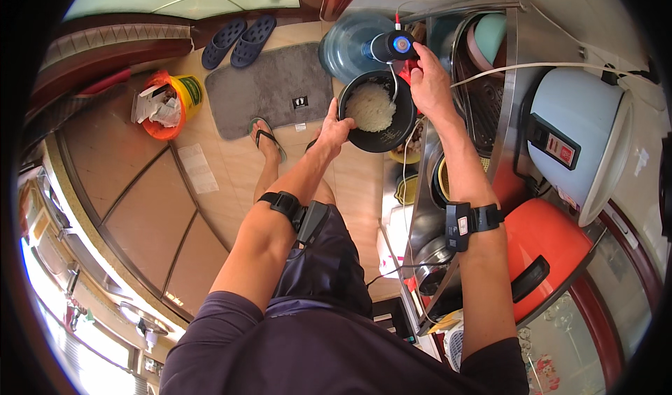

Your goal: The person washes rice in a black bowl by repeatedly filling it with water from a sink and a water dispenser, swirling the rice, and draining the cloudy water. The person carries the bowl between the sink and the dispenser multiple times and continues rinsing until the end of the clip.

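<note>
My left hand (pixel 336 131) grips the rim of a dark rice cooker inner pot (pixel 374 142), thumb at the edge. White rice grains (pixel 370 107) lie in the pot. Above it, a black electric water dispenser pump (pixel 392 46) with a glowing blue ring button sits on a large blue water bottle (pixel 344 48). The pump's thin metal spout (pixel 394 82) reaches down over the pot; I cannot tell whether water is flowing. My right hand (pixel 431 82) is beside the pump, index finger extended close to its button, holding nothing. Whether that fingertip touches the pump is unclear.
To the right, a metal shelf rack (pixel 506 106) carries a light blue rice cooker (pixel 575 127) and a red appliance (pixel 548 253). A grey mat (pixel 268 87), dark blue clogs (pixel 252 40) and an orange-lined bin (pixel 170 116) are on the floor. A white cable (pixel 535 65) crosses the rack.
</note>
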Available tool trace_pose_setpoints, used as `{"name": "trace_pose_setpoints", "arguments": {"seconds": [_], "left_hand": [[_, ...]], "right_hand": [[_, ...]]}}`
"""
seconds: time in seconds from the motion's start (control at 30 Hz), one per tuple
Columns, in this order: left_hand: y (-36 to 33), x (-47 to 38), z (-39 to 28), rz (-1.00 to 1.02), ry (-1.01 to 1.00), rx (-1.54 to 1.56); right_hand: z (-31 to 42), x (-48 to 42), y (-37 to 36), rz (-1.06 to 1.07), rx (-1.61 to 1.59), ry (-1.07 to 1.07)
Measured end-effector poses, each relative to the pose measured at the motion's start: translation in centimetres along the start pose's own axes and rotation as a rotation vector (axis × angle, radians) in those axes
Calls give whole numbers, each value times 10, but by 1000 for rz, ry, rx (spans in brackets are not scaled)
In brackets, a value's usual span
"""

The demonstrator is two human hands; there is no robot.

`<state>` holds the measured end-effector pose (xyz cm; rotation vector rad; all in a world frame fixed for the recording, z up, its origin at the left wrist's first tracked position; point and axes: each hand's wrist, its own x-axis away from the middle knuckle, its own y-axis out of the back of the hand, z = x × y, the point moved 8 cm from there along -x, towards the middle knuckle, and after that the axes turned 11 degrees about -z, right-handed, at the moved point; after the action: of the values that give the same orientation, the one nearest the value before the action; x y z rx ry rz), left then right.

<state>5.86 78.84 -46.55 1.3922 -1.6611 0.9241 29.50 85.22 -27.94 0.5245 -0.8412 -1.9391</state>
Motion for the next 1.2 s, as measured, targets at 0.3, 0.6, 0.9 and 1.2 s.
{"name": "trace_pose_setpoints", "arguments": {"seconds": [0.3,0.6,0.9,1.2], "left_hand": [[1,3,9,-26,66,29],[16,7,7,-48,41,31],[13,7,12,-36,69,-75],[8,14,19,-136,59,-16]], "right_hand": [[-1,2,-4,4,14,-10],[-1,4,-5,11,-3,-39],[-1,12,0,-3,48,8],[-4,15,-4,1,93,39]]}}
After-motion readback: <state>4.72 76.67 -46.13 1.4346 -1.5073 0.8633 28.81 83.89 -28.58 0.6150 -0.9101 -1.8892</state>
